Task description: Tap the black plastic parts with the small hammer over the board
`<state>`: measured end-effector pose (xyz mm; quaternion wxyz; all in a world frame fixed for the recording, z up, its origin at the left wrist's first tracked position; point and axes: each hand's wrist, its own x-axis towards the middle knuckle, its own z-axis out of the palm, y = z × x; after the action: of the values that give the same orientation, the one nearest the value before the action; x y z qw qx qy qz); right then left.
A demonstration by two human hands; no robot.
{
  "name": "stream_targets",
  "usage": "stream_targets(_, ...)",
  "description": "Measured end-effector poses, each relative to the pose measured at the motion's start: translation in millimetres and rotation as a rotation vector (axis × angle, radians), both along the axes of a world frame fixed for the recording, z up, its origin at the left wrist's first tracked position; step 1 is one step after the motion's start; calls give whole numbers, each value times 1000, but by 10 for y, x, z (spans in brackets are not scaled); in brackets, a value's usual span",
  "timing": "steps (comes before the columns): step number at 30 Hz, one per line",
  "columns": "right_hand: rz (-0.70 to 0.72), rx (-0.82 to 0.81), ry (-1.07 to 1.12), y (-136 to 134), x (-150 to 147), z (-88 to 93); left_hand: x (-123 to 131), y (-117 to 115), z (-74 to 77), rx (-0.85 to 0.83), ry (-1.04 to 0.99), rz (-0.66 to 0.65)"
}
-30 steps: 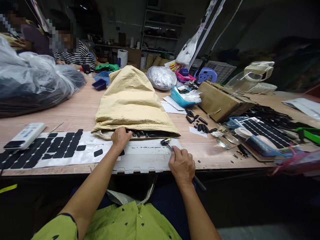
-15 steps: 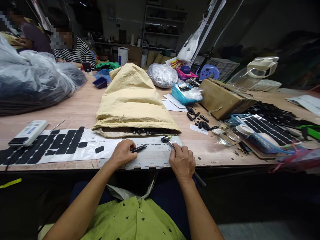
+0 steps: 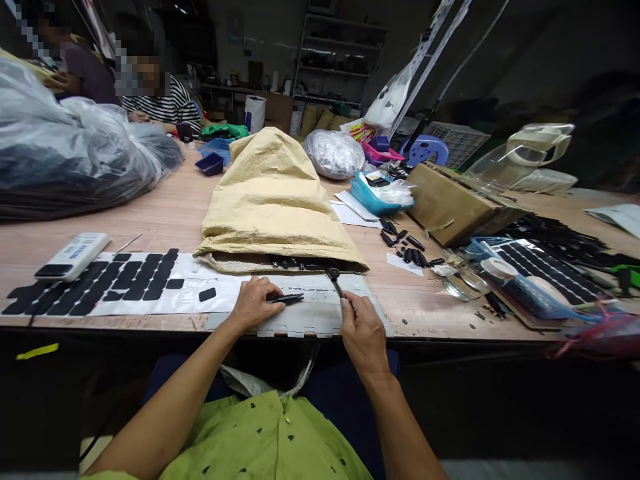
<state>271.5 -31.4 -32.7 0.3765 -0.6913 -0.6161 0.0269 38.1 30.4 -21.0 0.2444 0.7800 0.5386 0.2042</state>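
My left hand (image 3: 257, 303) is closed on a slim black piece (image 3: 290, 298) whose far end looks split; its exact kind is unclear. The piece lies just above a grey board (image 3: 300, 323) at the table's front edge. My right hand (image 3: 363, 328) grips a small hammer (image 3: 339, 287) by its handle, with the round dark head raised over the board. Behind both hands a tan woven sack (image 3: 275, 200) lies with its mouth towards me. Black pieces (image 3: 290, 263) show inside that mouth.
Black pads on a white sheet (image 3: 193, 267) and a white device (image 3: 73, 257) lie left. Loose black pieces (image 3: 413, 255), a cardboard box (image 3: 445, 207) and a blue basket (image 3: 373, 200) stand right. A large plastic bag (image 3: 85, 160) fills the far left; two people sit behind.
The view has shifted slightly. The hammer's head has turned from side-on to a rounder, end-on look and stands more upright. The black piece in my left hand now lies flatter.
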Motion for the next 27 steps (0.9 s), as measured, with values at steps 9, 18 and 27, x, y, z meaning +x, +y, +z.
stream_targets(9, 377, 48, 75, -274, -510, 35, 6, 14, 12, -40, -40, 14)
stream_targets(18, 310, 47, 24, -296, -468, -60, 8, 8, 4, -27, -38, 19)
stream_targets(27, 209, 4, 31, -310, -365, -50, 2, -1, 25, -30, -44, 26)
